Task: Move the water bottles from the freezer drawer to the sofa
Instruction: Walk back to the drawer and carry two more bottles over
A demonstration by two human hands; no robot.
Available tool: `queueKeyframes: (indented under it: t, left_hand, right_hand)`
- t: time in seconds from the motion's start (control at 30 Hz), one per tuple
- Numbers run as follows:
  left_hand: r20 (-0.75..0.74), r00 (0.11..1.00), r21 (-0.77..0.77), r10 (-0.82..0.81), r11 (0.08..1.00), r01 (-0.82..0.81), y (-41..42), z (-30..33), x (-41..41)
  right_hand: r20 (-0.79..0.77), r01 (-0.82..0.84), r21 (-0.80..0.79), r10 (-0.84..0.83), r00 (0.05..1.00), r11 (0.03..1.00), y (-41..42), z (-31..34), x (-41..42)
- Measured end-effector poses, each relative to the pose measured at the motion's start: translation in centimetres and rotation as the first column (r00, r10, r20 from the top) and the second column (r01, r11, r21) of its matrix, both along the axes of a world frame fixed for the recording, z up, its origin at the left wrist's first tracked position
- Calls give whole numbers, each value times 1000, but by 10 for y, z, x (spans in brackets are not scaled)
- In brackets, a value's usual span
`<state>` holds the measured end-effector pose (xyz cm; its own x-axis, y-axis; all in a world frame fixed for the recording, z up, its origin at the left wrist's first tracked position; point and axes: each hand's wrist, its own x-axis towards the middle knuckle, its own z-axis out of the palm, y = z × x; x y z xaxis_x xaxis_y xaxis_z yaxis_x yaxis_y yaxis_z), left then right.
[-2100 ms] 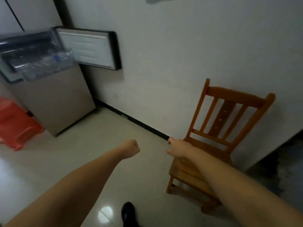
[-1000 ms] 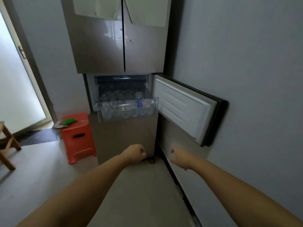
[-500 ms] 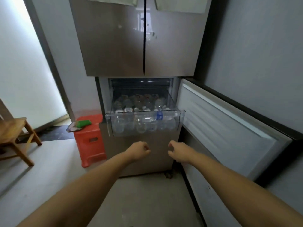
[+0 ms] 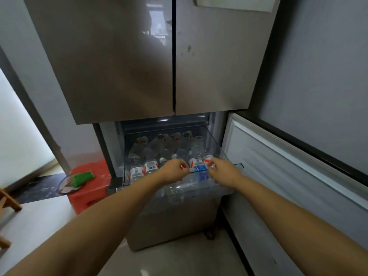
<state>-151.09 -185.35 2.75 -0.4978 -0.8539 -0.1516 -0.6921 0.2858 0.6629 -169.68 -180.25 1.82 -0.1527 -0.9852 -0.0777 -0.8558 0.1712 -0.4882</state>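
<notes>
Far left, a wooden chair [image 4: 8, 202], partly cut off by the frame; beside it one red plastic stool [image 4: 89, 188] bearing a green cloth [image 4: 82, 177] and a round lid-like object; centre, a fridge [image 4: 139, 66] with two glossy metallic upper doors, and below them the clear plastic drawer [image 4: 223, 152] pulled out, holding roughly ten transparent bottles [image 4: 137, 172] with red-and-white labels, lying packed together; left hand [image 4: 175, 170] and right hand [image 4: 223, 172], fingers curled, reach over the near rim, and whether either grips a bottle cannot be told; right, one white ribbed door [image 4: 288, 172] swung open.
</notes>
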Motion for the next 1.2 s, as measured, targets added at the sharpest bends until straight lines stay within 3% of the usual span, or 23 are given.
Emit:
queueKeyframes:
  t: [0.3,0.47,0.67,0.83,0.97,1.13,1.2]
  left_hand:
    - [43,999,137,15,990,-21,-107,-24,-41]
    - [100,991,96,84,991,-94,-161,-38,-67]
    - [272,946,16,177,982,-189,-205,-67,-92]
    - [423,900,14,103,993,-120,-227,-88,-106]
    - [541,832,-30,121,992,-125,-231,-101,-117]
    - [580,799,-170,160,983,-73,-227,-113,-117]
    - [571,807,-141,153,986,-87,-225,-112,-114]
  right_hand:
    - [60,59,-2,-59,996,998,-98,-11,-42]
    - [-1,-21,95,22,1000,995,-159,-31,-58]
    - [120,51,215,-79,990,975,-222,-60,-57]
    - [93,54,341,-90,992,938,-254,-77,-47]
    - [265,37,346,-135,955,938,-258,-83,-47]
    - [348,133,394,-282,894,909,-255,-84,-45]
    - [327,172,403,-317,890,899,-250,-82,-43]
